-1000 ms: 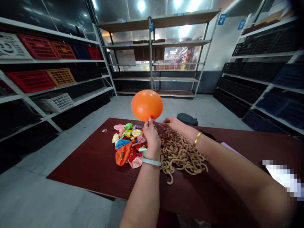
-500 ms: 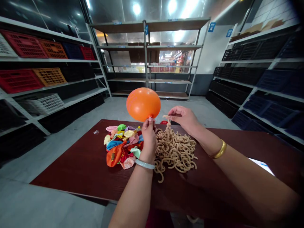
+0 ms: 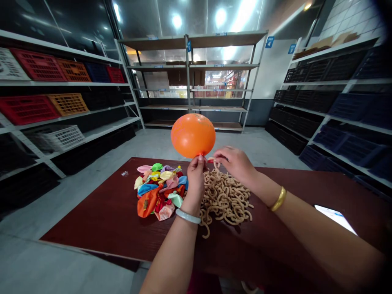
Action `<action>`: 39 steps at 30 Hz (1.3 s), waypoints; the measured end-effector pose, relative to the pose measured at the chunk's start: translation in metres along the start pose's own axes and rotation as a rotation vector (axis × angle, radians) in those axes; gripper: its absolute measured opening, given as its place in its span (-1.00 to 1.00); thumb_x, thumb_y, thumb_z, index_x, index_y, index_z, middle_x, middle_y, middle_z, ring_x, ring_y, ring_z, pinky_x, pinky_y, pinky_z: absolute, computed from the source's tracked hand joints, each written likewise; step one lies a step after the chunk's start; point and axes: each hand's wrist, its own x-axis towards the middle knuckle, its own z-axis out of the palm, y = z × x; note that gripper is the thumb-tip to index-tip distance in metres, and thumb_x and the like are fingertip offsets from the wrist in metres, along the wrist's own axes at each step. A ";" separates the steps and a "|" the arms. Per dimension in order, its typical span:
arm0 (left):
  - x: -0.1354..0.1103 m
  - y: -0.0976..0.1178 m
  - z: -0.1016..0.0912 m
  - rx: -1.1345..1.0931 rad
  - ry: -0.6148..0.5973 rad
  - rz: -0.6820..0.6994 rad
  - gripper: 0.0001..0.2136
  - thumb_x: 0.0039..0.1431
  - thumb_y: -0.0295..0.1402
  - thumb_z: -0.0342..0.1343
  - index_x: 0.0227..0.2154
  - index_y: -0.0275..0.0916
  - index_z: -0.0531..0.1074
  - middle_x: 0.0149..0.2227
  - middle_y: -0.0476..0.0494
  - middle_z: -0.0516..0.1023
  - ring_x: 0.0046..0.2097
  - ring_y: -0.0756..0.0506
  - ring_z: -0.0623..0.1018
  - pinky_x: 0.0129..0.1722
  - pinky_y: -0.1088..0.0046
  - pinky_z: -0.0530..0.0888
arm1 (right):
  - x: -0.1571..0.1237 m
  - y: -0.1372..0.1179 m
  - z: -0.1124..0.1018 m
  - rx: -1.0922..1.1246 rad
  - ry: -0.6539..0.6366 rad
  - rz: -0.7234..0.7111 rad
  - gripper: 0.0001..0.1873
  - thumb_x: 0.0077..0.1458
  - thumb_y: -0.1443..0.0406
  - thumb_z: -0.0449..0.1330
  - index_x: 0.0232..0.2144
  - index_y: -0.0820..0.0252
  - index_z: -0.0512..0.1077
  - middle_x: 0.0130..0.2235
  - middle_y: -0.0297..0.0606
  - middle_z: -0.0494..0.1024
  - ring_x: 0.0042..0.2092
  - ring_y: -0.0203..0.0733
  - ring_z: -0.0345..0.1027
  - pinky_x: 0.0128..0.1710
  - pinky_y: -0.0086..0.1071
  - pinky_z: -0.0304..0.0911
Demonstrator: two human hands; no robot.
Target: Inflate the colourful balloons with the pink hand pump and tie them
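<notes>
My left hand (image 3: 196, 175) is closed in a pinch on the neck of an inflated orange balloon (image 3: 192, 135), which stands above the fingers. Just right of it, my right hand (image 3: 235, 164) pinches the end of a thick beige cord (image 3: 216, 165) close to the balloon's neck. That cord rises from a tangled heap of beige cord (image 3: 228, 198) under my hands. To the left lies a pile of limp balloons (image 3: 161, 190) in many colours. My left fingertips partly cover the balloon's neck.
The dark red-brown table (image 3: 98, 220) carries both piles. A lit phone (image 3: 335, 218) lies at its right side. Beyond stand metal shelves (image 3: 214, 108), with a red crate (image 3: 29, 108) and others on the left rack and dark crates (image 3: 297, 118) on the right.
My left hand and the orange balloon have shifted slightly right. My right hand has come lower and nearer the balloon's neck, bringing the cord end with it.
</notes>
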 end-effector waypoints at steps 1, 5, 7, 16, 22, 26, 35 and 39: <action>0.000 0.000 0.000 0.012 -0.009 0.006 -0.69 0.04 -0.10 0.18 -0.53 -0.27 0.38 -0.57 0.03 0.27 -0.54 0.08 0.25 -0.54 0.60 0.22 | 0.000 0.000 0.001 -0.018 -0.018 -0.011 -0.82 0.13 0.35 0.10 -0.27 0.09 0.48 -0.25 -0.28 0.56 -0.19 -0.20 0.41 -0.18 -0.34 0.24; 0.000 0.000 -0.001 0.035 -0.010 0.040 -0.68 0.06 -0.09 0.15 -0.54 -0.26 0.37 -0.58 0.03 0.25 -0.53 0.07 0.24 -0.53 0.59 0.23 | 0.005 -0.002 0.000 0.062 -0.059 -0.032 -0.65 0.13 0.44 0.02 -0.08 0.06 0.42 -0.15 -0.30 0.57 -0.13 -0.23 0.43 -0.11 -0.33 0.25; 0.001 -0.001 -0.002 0.043 0.006 0.044 -0.69 0.07 -0.09 0.14 -0.53 -0.26 0.38 -0.58 0.03 0.26 -0.53 0.07 0.25 -0.53 0.59 0.25 | 0.009 -0.003 -0.004 0.108 -0.030 -0.021 -0.61 0.13 0.44 0.03 -0.01 0.07 0.37 -0.13 -0.30 0.57 -0.11 -0.23 0.43 -0.08 -0.32 0.26; 0.002 -0.006 -0.004 0.028 0.072 0.042 -0.71 0.07 -0.12 0.16 -0.51 -0.28 0.39 -0.54 0.03 0.30 -0.53 0.09 0.27 -0.53 0.60 0.25 | 0.014 -0.008 -0.017 -0.009 0.104 -0.114 -0.78 0.15 0.37 0.04 -0.22 0.06 0.45 -0.19 -0.29 0.55 -0.17 -0.20 0.41 -0.15 -0.33 0.22; 0.001 -0.003 -0.001 0.001 0.060 -0.029 -0.71 0.03 -0.11 0.18 -0.49 -0.28 0.43 -0.50 -0.02 0.40 -0.49 0.06 0.39 -0.45 0.56 0.35 | 0.012 0.001 0.001 0.025 -0.121 -0.088 -0.65 0.09 0.46 0.00 -0.20 0.06 0.49 -0.25 -0.33 0.56 -0.24 -0.28 0.41 -0.21 -0.38 0.24; -0.002 -0.002 0.002 0.000 0.055 -0.058 -0.70 0.04 -0.10 0.17 -0.41 -0.29 0.47 -0.49 -0.04 0.43 -0.52 0.06 0.38 -0.52 0.57 0.30 | 0.012 0.001 0.010 0.216 -0.135 0.008 -0.70 0.11 0.41 0.03 -0.20 0.06 0.49 -0.26 -0.33 0.59 -0.22 -0.26 0.44 -0.15 -0.35 0.26; -0.009 -0.003 0.006 -0.019 0.036 -0.185 -0.72 0.02 -0.13 0.18 -0.47 -0.27 0.37 -0.62 0.08 0.30 -0.66 0.11 0.22 -0.68 0.59 0.07 | 0.004 0.005 0.026 0.058 0.145 0.047 -0.84 0.09 0.30 0.16 -0.25 0.11 0.48 -0.21 -0.25 0.56 -0.18 -0.19 0.43 -0.10 -0.32 0.23; -0.018 -0.001 0.014 -0.212 0.001 -0.297 -0.79 -0.02 -0.25 0.21 -0.43 -0.26 0.33 -0.64 0.11 0.27 -0.68 0.11 0.22 -0.70 0.60 0.04 | -0.006 -0.002 0.033 -0.228 0.144 -0.119 -0.79 0.18 0.25 0.09 -0.20 0.06 0.50 -0.19 -0.23 0.59 -0.01 -0.09 0.32 0.04 -0.19 0.05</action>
